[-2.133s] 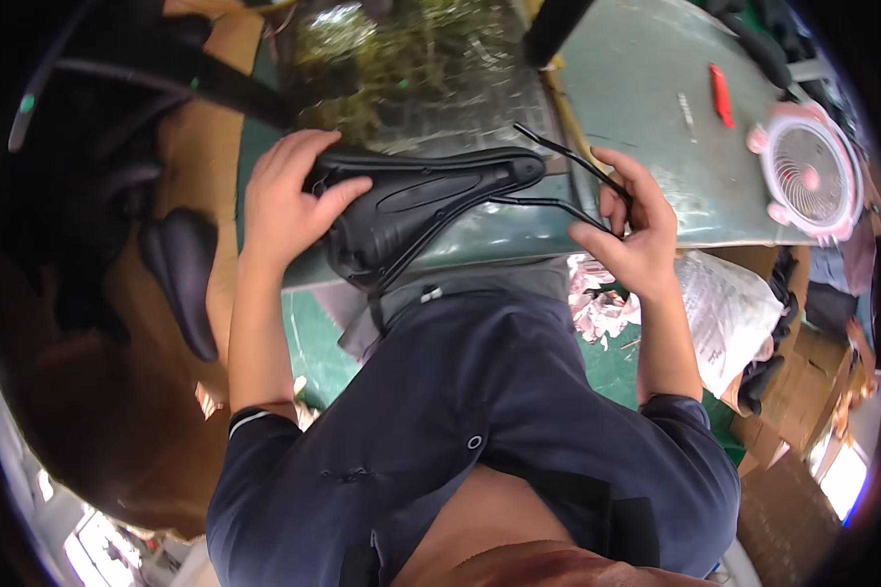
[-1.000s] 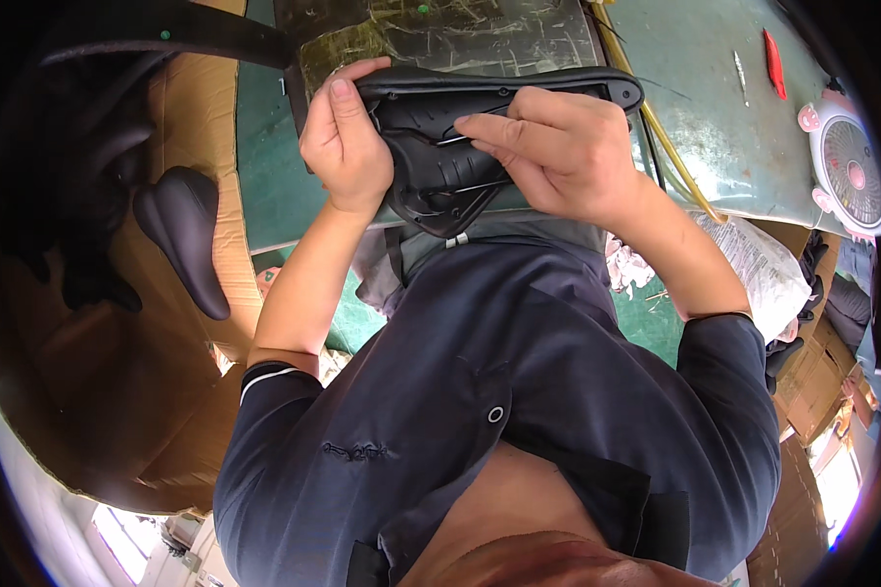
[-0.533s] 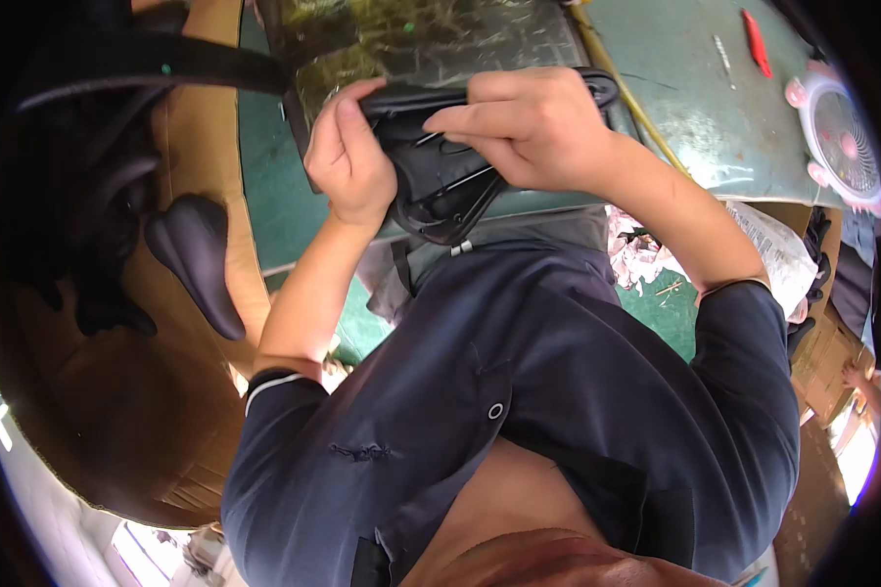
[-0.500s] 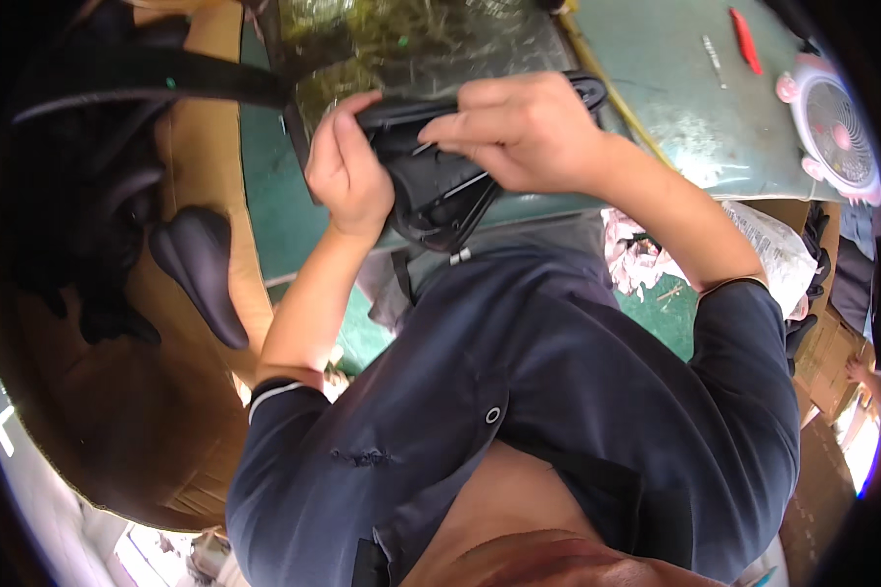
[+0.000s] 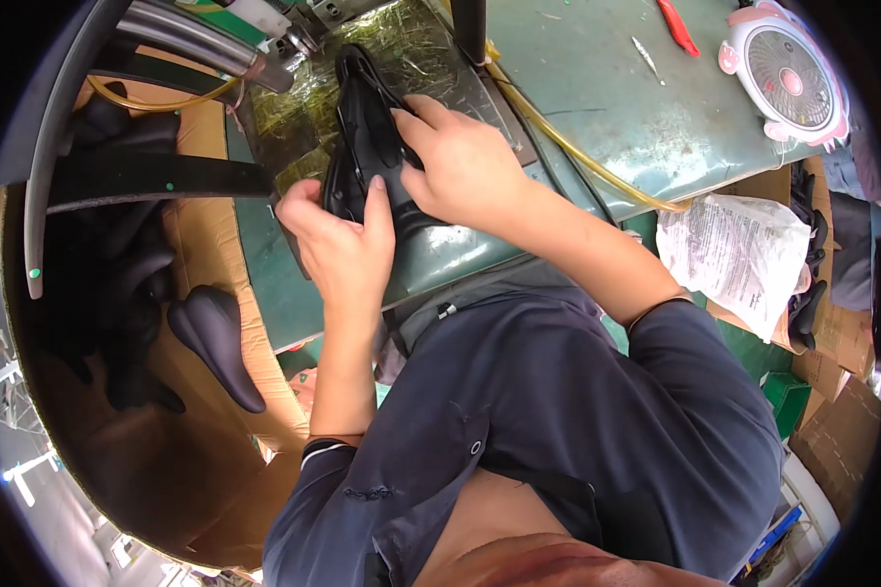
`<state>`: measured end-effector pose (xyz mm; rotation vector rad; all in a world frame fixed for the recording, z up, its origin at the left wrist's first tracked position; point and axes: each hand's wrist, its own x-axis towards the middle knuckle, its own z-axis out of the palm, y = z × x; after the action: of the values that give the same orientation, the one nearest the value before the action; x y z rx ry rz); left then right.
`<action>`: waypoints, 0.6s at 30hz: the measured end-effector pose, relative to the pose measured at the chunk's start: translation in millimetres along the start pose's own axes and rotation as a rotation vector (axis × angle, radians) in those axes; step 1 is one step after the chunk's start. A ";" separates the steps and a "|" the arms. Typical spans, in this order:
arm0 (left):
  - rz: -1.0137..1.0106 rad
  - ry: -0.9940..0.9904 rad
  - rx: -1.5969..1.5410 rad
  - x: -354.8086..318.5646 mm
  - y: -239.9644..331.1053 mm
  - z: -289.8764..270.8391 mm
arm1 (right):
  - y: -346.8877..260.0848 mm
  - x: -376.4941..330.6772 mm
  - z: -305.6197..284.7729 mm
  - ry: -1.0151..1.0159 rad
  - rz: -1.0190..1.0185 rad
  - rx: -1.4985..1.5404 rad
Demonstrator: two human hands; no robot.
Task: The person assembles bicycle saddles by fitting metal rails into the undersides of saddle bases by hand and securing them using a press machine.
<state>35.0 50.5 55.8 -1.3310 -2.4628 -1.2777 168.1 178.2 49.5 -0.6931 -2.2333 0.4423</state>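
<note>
A black bicycle saddle is held by both hands over the near edge of the bench, its narrow nose pointing away from me and its hollow underside showing. My left hand is closed on the wide rear end, with the thumb on the near side. My right hand grips the saddle's right side, fingers curled over its rim. Just beyond lies a metal plate covered in shiny, yellowish film.
To the left, a cardboard box contains several dark saddles. A machine's metal cylinder and black bars overhang it. A yellow hose, a red-handled tool and a pink-white fan are right; a white plastic bag is below.
The saddle has turned from lying crosswise to pointing its nose away from me. Both hands have shifted their hold with it, the right one moving nearer and left. The view has also shifted.
</note>
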 end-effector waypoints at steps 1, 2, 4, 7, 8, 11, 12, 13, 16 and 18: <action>0.106 -0.017 0.039 7.8 -4.8 1.0 | 2.4 6.6 2.0 -0.002 -0.002 0.002; 0.214 -0.033 0.080 16.5 -8.8 2.9 | 4.0 17.2 2.3 -0.080 0.019 0.005; 0.252 0.013 0.025 33.3 -17.0 16.2 | 10.3 35.6 10.3 -0.157 0.036 0.008; 0.292 0.118 -0.012 41.7 -23.8 25.1 | 13.3 49.2 22.7 -0.134 -0.007 0.002; 0.293 0.122 -0.016 43.5 -25.6 28.1 | 16.7 48.8 24.3 -0.133 -0.010 -0.003; 0.370 0.149 0.008 45.1 -33.3 30.8 | 18.7 45.8 26.0 -0.072 -0.022 0.025; 0.366 0.157 -0.009 44.9 -33.8 31.5 | 19.4 46.0 27.7 -0.046 -0.030 0.018; 0.358 0.170 -0.022 45.4 -35.2 30.9 | 19.3 47.8 31.1 -0.022 -0.045 0.015; 0.425 0.252 0.007 74.9 -34.0 37.3 | 26.3 72.5 43.5 0.045 -0.060 -0.039; 0.398 0.224 0.001 70.7 -37.2 35.8 | 24.4 67.8 44.4 0.006 -0.074 -0.081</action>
<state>-24.8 111.8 37.8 -1.4872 -1.9280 -1.2439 104.5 233.8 45.4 -0.6502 -2.2732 0.3148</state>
